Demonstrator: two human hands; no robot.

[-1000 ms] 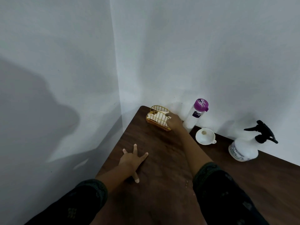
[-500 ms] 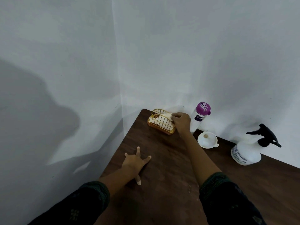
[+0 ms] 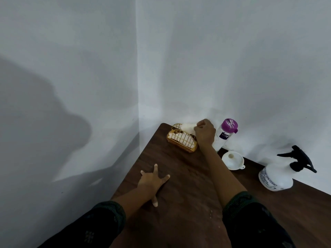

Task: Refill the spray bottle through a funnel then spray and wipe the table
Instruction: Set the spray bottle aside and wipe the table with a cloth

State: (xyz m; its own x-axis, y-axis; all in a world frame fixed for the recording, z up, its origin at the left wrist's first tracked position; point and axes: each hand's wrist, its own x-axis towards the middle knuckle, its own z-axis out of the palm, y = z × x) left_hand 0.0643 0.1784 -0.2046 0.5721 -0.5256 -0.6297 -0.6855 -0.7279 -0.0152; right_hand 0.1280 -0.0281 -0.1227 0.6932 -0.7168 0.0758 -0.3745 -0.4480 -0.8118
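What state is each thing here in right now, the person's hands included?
spray bottle: upright, trigger head on.
purple-capped bottle: upright, capped.
funnel: loose on the table, in no bottle.
wire holder: upright, white sheets inside.
napkin: partly pulled from the wire holder.
right hand: gripping the napkin.
left hand: open, flat on the table.

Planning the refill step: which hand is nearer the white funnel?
Right. The right hand grips a tissue at the wire holder, up-left of the funnel; the left hand rests flat on the table, farther left.
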